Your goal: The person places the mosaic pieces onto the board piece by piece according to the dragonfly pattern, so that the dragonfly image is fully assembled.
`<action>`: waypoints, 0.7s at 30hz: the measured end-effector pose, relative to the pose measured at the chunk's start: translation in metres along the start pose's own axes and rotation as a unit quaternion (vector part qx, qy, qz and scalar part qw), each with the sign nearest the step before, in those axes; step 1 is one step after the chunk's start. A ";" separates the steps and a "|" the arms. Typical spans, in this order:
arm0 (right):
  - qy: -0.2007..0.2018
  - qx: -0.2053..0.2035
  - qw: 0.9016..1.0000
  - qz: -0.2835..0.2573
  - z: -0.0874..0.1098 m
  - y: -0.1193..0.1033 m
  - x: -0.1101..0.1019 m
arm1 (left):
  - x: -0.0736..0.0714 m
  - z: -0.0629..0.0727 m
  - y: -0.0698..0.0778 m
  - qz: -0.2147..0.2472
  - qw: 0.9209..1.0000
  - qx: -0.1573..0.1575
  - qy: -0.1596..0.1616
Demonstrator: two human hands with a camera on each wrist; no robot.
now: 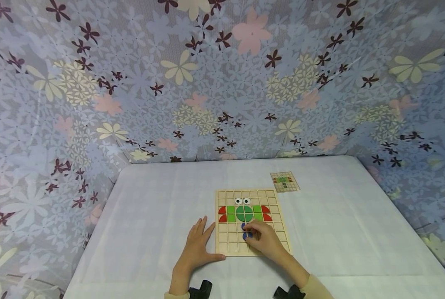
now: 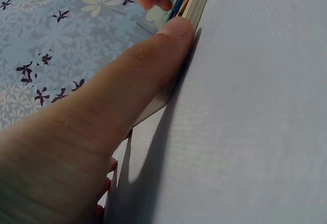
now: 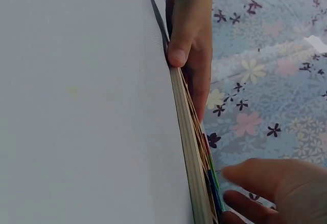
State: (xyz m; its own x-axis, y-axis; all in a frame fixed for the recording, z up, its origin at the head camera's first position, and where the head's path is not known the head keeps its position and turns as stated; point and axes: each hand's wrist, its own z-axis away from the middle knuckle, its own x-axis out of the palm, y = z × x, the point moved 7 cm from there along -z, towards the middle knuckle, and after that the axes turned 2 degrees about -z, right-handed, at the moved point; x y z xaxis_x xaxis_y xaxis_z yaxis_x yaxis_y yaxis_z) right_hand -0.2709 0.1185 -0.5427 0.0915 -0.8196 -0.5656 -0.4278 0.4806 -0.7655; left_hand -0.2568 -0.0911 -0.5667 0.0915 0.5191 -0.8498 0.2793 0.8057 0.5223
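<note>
A square wooden grid board lies on the white table. Coloured pieces form a shape on it: two white eye discs, dark green quarter circles, light green squares and red quarter circles. Below the dark green circle are blue pieces, partly covered by my right hand. Its bent index finger and thumb touch or hover close over them, set apart from each other. My left hand lies with fingers spread at the board's left edge, thumb against the near edge.
A small picture card showing a similar pattern lies just beyond the board's far right corner. A floral cloth hangs behind and at both sides of the white-covered table. Black straps sit at my wrists.
</note>
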 end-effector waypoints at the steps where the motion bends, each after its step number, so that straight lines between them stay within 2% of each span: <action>1: 0.005 0.004 1.000 -0.002 0.000 0.000 -0.002 | 0.000 0.000 0.000 0.000 1.000 0.001 0.000; 6: 0.052 0.041 0.998 0.008 -0.004 0.002 -0.024 | -0.002 0.002 0.001 -0.007 1.000 -0.002 -0.001; 9: 0.065 0.046 0.996 0.048 -0.007 0.003 -0.041 | -0.006 0.001 0.002 -0.004 1.000 -0.007 0.000; 13: 0.065 0.030 0.991 0.111 -0.013 0.002 -0.060 | -0.012 -0.001 0.004 0.003 1.000 -0.013 0.001; 17: 0.063 0.042 0.982 0.172 -0.020 0.003 -0.075 | -0.025 -0.014 0.016 -0.014 0.999 0.000 0.041; 21: 0.043 0.074 0.966 0.243 -0.028 0.004 -0.079 | -0.038 -0.034 0.041 -0.062 0.993 0.006 0.096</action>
State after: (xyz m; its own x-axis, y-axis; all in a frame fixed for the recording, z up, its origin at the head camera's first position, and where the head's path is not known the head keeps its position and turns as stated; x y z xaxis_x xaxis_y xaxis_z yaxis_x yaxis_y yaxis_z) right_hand -0.3054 0.1769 -0.4925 -0.1656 -0.5065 -0.8462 -0.2672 0.8490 -0.4558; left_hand -0.2816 -0.0677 -0.5102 -0.1273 0.4611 -0.8782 0.2888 0.8642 0.4119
